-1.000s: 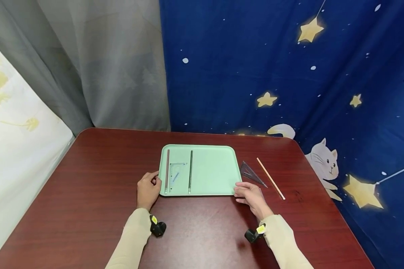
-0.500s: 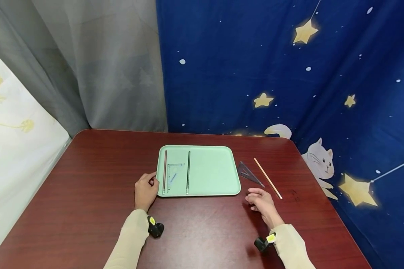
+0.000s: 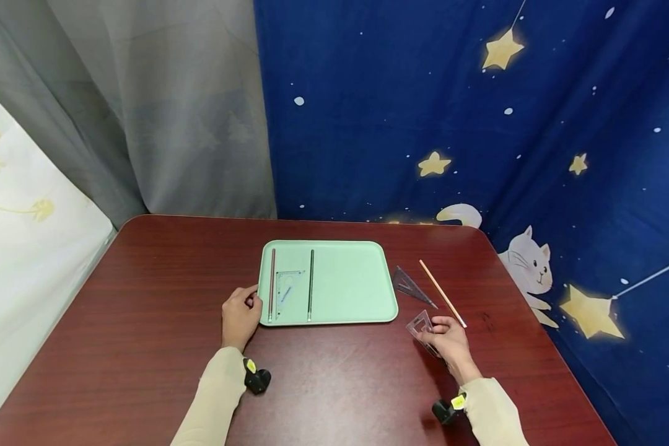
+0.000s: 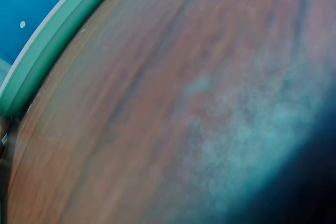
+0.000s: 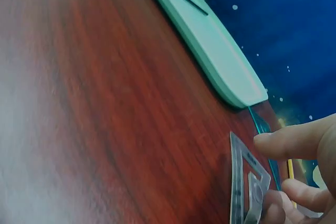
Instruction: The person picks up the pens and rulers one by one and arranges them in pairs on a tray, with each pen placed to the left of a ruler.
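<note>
A light green tray (image 3: 351, 282) holds a red pencil (image 3: 272, 285), a clear set square (image 3: 279, 294) and a dark pencil (image 3: 310, 285). My left hand (image 3: 241, 317) grips its left edge near the front corner; the left wrist view shows mainly the table beside the tray's rim (image 4: 50, 40). Right of the tray, my right hand (image 3: 450, 342) pinches another clear set square (image 3: 418, 323), tilted above the table. That set square (image 5: 237, 182) is partly covered by a fingertip in the right wrist view, where other fingers (image 5: 294, 139) stand apart from it.
On the reddish-brown table (image 3: 161, 310), a dark set square (image 3: 409, 286) lies just right of the tray. Beyond it lies a light wooden stick (image 3: 442, 292), its near end by my right hand. Grey and blue star-patterned curtains hang behind the table.
My right hand has left the tray's front right corner and moved right and toward me. The clear set square now shows plainly in its fingers. My left hand has stayed at the tray.
</note>
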A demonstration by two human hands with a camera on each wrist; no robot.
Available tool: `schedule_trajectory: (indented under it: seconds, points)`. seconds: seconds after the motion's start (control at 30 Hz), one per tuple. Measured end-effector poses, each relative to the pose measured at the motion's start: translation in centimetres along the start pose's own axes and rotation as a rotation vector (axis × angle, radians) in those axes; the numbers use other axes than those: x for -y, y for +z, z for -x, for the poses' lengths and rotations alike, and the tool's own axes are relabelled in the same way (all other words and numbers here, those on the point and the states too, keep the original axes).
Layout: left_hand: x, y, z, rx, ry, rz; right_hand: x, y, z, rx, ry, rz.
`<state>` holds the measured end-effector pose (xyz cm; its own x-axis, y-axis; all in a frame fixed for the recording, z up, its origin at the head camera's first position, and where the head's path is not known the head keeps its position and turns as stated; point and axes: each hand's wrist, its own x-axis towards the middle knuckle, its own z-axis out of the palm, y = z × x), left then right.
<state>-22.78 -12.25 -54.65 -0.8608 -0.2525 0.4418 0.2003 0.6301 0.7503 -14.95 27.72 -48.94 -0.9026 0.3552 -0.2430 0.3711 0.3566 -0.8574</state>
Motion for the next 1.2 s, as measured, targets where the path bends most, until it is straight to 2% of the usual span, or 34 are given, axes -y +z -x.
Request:
schedule_trajectory:
  seconds: [0.3, 0.5, 0.73, 1.0, 1.2]
  points:
    - [0.19, -0.04, -0.02, -0.012, -0.005, -0.005, -0.44, -0.08, -0.20, 0.002, 0.009, 0.076]
    - [0.11, -0.07, -0.06, -0.006, -0.016, -0.005, -0.17, -0.05, -0.25, -0.041, -0.036, 0.225]
    - [0.07, 0.00, -0.07, 0.000, -0.031, -0.003, -0.02, 0.04, -0.26, -0.062, -0.048, 0.379]
    - [0.02, -0.02, -0.04, 0.009, -0.041, -0.012, -0.05, 0.04, -0.22, -0.055, -0.018, 0.441]
    - [0.11, 0.09, -0.04, 0.008, -0.034, -0.007, -0.03, -0.05, -0.04, -0.038, -0.015, 0.443]
